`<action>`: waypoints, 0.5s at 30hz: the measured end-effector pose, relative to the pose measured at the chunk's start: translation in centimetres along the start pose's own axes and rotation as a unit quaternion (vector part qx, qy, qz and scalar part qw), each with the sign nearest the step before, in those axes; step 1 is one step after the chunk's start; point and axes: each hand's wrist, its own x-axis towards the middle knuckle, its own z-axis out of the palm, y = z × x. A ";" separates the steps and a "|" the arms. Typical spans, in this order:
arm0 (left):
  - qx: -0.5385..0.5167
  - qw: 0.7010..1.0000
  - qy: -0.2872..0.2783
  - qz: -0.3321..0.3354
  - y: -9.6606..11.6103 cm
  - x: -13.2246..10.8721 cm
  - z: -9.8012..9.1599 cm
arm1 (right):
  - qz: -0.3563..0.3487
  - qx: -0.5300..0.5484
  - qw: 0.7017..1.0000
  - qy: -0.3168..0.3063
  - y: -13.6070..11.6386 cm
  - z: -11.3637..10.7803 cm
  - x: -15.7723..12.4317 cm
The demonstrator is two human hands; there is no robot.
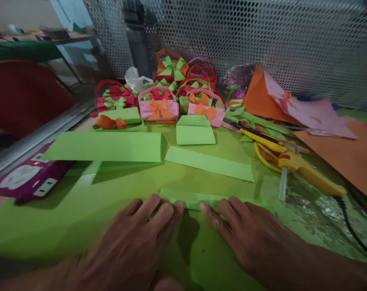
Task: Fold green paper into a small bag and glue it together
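A narrow folded green paper strip (191,200) lies flat on the green tabletop, close to me. My left hand (144,234) has its curled fingers on the strip's left part. From the right, my right hand (247,230) presses on the same strip, thumb and fingers bent along its lower edge. A short gap with bare strip separates the two hands. Beyond them rest a flat green strip (209,163), a larger folded green sheet (107,146) and a small folded green piece (195,130). The strip's ends are partly hidden by my fingers.
Several small paper bags with bows (159,106) stand at the back. A yellow glue gun (311,171) and a yellow cutter (262,140) lie right, near orange sheets (344,153). A purple power strip (28,176) is left. Behind rises a perforated metal panel (232,36).
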 end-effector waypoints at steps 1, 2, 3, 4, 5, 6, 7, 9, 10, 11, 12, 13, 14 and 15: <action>0.001 1.000 0.000 -0.001 0.1 0.0 -0.1 | 0.003 -0.002 1.000 -0.005 0.0 0.0 0.1; 0.003 1.000 0.003 0.001 0.1 0.1 -0.1 | 0.005 -0.002 1.000 -0.008 -0.1 0.0 0.2; 0.006 1.000 0.007 0.005 0.1 0.1 -0.1 | 0.007 -0.001 1.000 -0.009 -0.1 0.0 0.4; 0.011 1.000 0.015 0.008 0.2 0.2 0.0 | 0.008 0.001 1.000 -0.008 -0.1 0.1 0.5; 0.016 1.000 0.023 0.010 0.2 0.2 0.1 | 0.010 0.004 1.000 -0.007 -0.1 0.1 0.6; 0.021 0.999 0.027 0.010 0.3 0.2 0.2 | 0.011 0.007 1.000 -0.009 -0.1 0.2 0.7; 0.026 0.999 0.032 0.010 0.3 0.2 0.3 | 0.008 0.009 1.000 -0.012 -0.1 0.3 0.7; 0.035 0.998 0.042 0.011 0.4 0.2 0.5 | 0.003 0.011 1.000 -0.017 -0.1 0.4 0.8; 0.040 0.998 0.048 0.012 0.4 0.1 0.6 | 0.002 0.012 1.000 -0.016 0.0 0.4 0.8; 0.046 0.997 0.057 0.014 0.3 0.0 0.6 | 0.004 0.013 1.000 -0.012 0.0 0.4 0.8; 0.054 0.996 0.066 0.015 0.2 0.0 0.7 | 0.008 0.015 1.000 -0.004 -0.1 0.4 0.8; 0.063 0.995 0.075 0.018 0.1 -0.1 0.7 | 0.016 0.016 1.000 0.003 -0.1 0.4 0.8; 0.072 0.994 0.082 0.023 -0.1 -0.2 0.8 | 0.023 0.017 1.000 0.010 -0.1 0.4 0.8; 0.080 0.992 0.088 0.027 -0.2 -0.3 0.8 | 0.030 0.018 0.999 0.015 -0.2 0.4 0.8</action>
